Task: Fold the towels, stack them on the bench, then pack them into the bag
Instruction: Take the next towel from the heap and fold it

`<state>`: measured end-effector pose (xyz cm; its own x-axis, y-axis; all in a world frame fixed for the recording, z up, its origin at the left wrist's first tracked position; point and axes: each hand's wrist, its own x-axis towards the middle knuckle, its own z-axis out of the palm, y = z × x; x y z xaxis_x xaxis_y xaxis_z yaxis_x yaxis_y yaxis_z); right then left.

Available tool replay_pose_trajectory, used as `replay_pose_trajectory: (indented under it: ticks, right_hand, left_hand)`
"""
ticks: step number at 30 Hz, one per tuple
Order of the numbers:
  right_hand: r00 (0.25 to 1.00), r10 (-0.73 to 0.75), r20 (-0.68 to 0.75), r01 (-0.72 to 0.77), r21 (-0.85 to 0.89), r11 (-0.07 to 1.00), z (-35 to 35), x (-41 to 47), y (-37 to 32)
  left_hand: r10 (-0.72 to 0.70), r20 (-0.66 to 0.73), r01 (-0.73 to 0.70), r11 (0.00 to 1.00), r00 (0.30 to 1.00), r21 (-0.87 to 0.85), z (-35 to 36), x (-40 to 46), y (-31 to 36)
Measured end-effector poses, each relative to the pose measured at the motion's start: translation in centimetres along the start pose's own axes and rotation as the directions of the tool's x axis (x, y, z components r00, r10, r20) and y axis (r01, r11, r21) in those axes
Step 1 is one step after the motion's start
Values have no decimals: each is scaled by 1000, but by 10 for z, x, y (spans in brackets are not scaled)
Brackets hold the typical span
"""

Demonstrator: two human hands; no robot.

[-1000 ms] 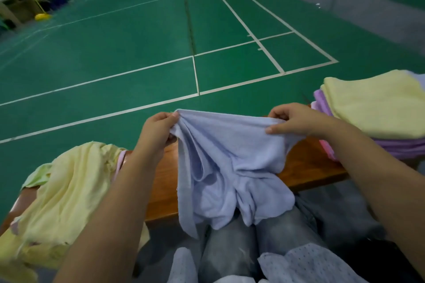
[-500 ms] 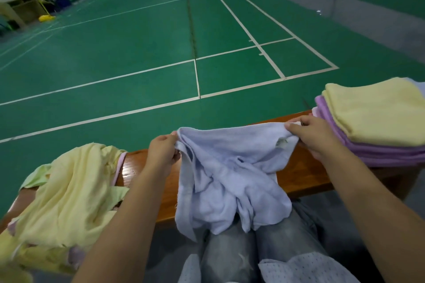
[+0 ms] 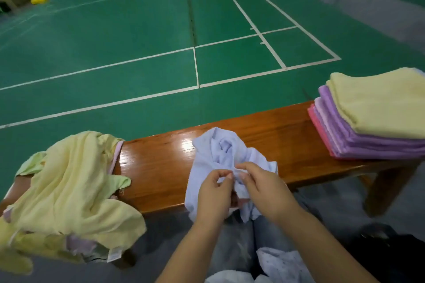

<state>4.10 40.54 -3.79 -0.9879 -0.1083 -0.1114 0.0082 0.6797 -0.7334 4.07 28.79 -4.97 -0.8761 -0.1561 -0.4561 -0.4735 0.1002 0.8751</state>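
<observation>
A crumpled pale blue towel (image 3: 218, 151) lies on the wooden bench (image 3: 161, 158), its near edge hanging over the front. My left hand (image 3: 215, 193) and my right hand (image 3: 262, 187) are close together at that near edge, each pinching the cloth between thumb and fingers. A neat stack of folded towels (image 3: 377, 117), yellow on top with purple and pink below, sits at the bench's right end. A loose heap of yellow towels (image 3: 66, 186) covers the left end.
Green court floor with white lines stretches beyond the bench. My grey-trousered knees (image 3: 234, 236) are under the bench's front edge. A dark bag (image 3: 391, 257) lies on the floor at lower right. A white dotted cloth (image 3: 280, 264) rests on my lap.
The blue towel was held up, stretched wide between both hands; now it lies bunched on the bench. Both hands have come together at its near edge.
</observation>
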Motion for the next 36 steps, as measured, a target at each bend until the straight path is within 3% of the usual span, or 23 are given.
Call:
replay_pose_trajectory:
  ticks: [5,7,10,12,13,14,17,19,21,22,24,26,29,36]
  right_hand:
    - [982,-123,145,131,-45,990,-3,0,-1]
    - [983,-73,168,51,132,990,7,-5,6]
    - [963,77,259,-179,398,900,15,-4,10]
    - [970,108,219,-168,275,947,13,3,6]
    - [974,-21,227,-32,230,973,8,0,2]
    - [961,-65,270,5,216,976,7,1,0]
    - [957,-185,225,175,66,982,5,2,13]
    - [971,-200,131,193,63,979,4,5,16]
    - [988,-139,60,133,95,987,5,7,21]
    - [995,-93,24,90,108,990,4,8,22]
    - [999,-37,-14,38,102,994,4,9,29]
    - [1000,-7,-11,9,129,992,1,9,31]
    - [1000,-20,-20,24,190,981,-3,9,32]
    - [994,18,-110,9,236,972,-13,9,38]
  left_hand:
    - [-28,-7,27,994,1000,-102,-5,1,5]
    - [-47,2,47,989,999,-137,-5,2,6]
    - [-76,46,84,975,996,-204,-5,1,8]
    - [-79,60,91,969,995,-228,-6,1,8]
    - [-79,64,91,972,995,-216,-8,2,7]
    - [-79,76,93,974,994,-206,-10,3,7]
    - [-93,211,139,967,973,-214,-18,7,15]
    - [-97,302,150,976,948,-159,-26,12,25]
    - [-48,259,44,999,965,23,-32,21,34]
    - [43,157,-74,978,987,196,-34,30,38]
    - [361,1,-293,757,933,585,-41,57,40]
    - [514,104,-391,490,851,779,-44,84,41]
    - [329,345,-436,260,879,862,-45,111,35]
    - [16,401,-390,268,916,881,-60,117,42]
